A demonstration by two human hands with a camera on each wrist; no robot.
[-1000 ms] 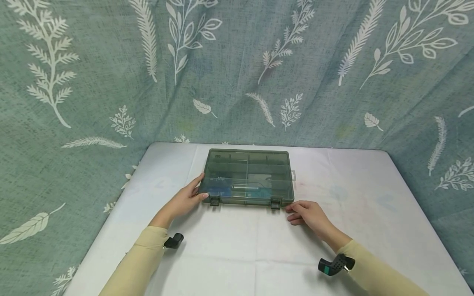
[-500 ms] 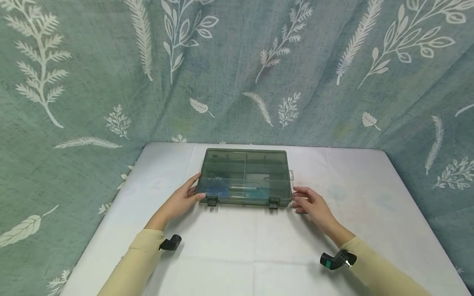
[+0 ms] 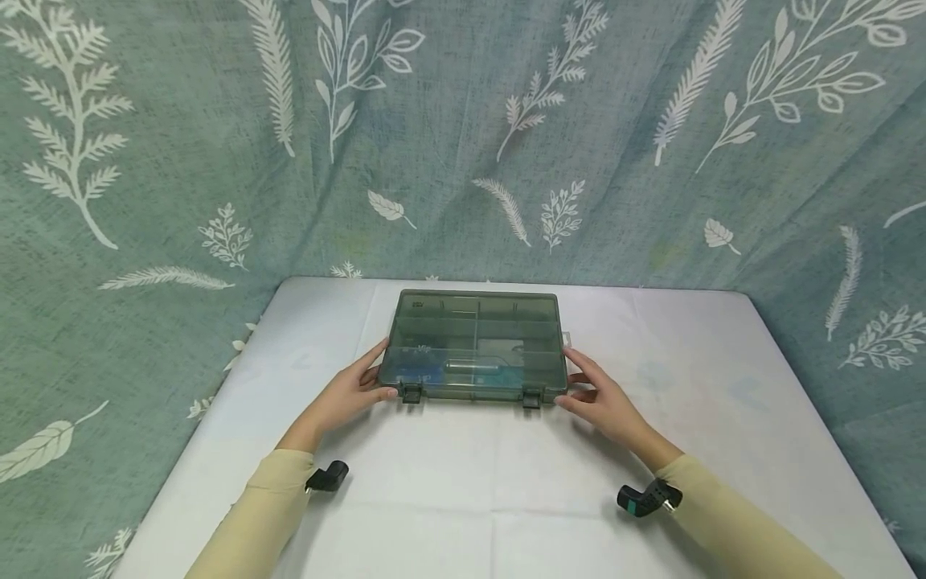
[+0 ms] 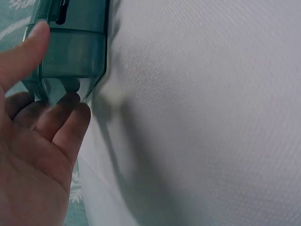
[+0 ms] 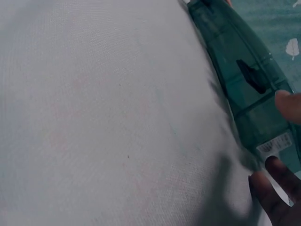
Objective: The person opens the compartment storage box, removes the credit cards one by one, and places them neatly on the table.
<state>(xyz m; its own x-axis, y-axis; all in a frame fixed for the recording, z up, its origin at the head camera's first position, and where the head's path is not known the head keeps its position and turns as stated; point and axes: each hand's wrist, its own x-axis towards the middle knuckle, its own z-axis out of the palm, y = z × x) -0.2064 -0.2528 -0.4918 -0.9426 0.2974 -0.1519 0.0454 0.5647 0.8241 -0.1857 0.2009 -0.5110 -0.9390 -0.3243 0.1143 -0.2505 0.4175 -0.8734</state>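
Note:
A flat translucent green compartment box (image 3: 441,330) lies on the white-covered table with its lid down. Two dark latches, left (image 3: 411,393) and right (image 3: 531,398), sit along its front. My left hand (image 3: 347,402) holds the box's left end, thumb at the front corner and fingers along the side. At the opposite end my right hand (image 3: 604,406) grips likewise, its thumb at the front right corner. Through the lid show a blue patch (image 3: 419,371) and a teal one (image 3: 509,375). A barcode label (image 5: 275,142) appears on the box in the right wrist view.
The white tablecloth (image 3: 434,474) spreads in front of and beside the box. Behind it hangs a green curtain (image 3: 448,161) with white leaf prints. A pale hanging tab (image 3: 567,339) sticks out from the box's right side. Each wrist carries a small black camera (image 3: 649,497).
My right hand has moved from below the front right corner, away from the box, then onto its right end. My left hand stays at the left end, its thumb slightly lower.

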